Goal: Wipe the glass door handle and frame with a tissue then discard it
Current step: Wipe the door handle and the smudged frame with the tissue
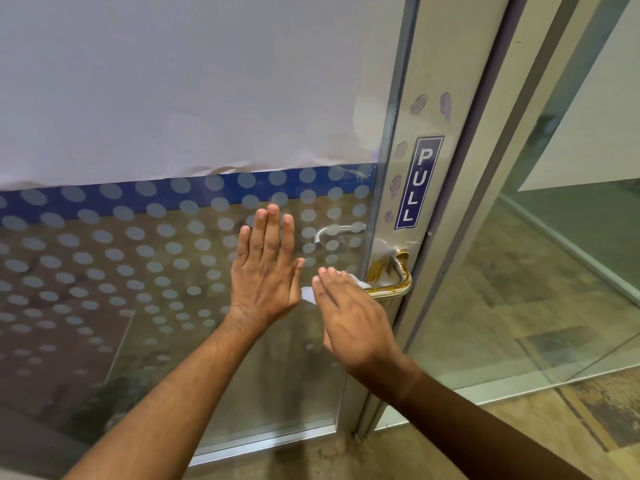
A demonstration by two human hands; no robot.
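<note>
Pressing a white tissue [308, 295] against the near end of the door handle [391, 282], the right hand [349, 317] sits just right of the frame's centre, its fingers nearly straight and close together rather than curled, the palm laid over the tissue. Only small bits of tissue show, at the fingertips and beside the lever; whether any finger pinches it from beneath cannot be told. The handle is a metal lever streaked with yellow-brown stain, mounted on the silver door frame [446, 98] that runs up the right-centre of the picture.

Just left of the right hand, the left hand [266, 268] is spread flat on the glass door [138, 271], fingers extended upward and together, thumb out toward the tissue; it holds nothing.

Above the handle on the frame is a blue vertical PULL sticker [419, 183], with several purplish fingerprint smudges [445, 105] around it. The glass carries rows of frosted dots [86, 237], a blue band behind it, and a pale sheet [173, 81] covering its upper half. A second lever [336, 231] shows through the glass. To the right stands another glass panel [571, 254].
</note>
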